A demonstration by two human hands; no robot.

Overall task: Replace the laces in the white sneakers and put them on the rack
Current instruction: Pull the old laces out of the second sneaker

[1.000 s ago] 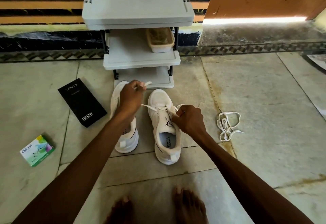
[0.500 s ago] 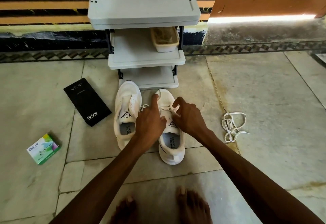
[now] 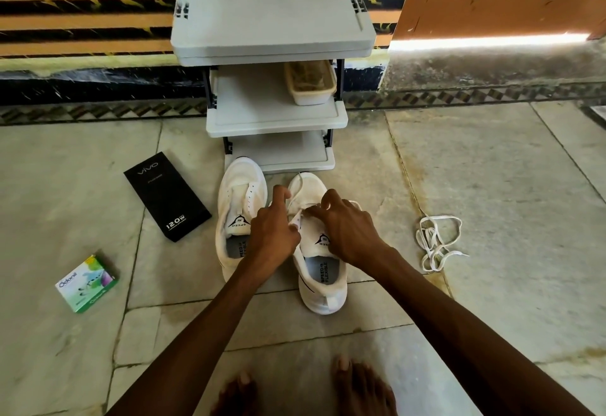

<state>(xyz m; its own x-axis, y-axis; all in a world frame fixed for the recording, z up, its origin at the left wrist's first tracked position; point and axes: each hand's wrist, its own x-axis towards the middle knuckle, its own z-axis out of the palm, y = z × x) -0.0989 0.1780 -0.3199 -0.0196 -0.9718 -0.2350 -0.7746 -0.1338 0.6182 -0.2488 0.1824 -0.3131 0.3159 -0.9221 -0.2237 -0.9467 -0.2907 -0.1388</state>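
Stone-tiled floor holds two white shoes just before the grey shoe rack: left sneaker unlaced, right sneaker under both hands. Left hand pinches the white lace; right hand pinches it too, fingers curled. A spare lace lies well apart.

The left hand and right hand are shown bare, forearms uncovered to the frame edge, feet unshod.
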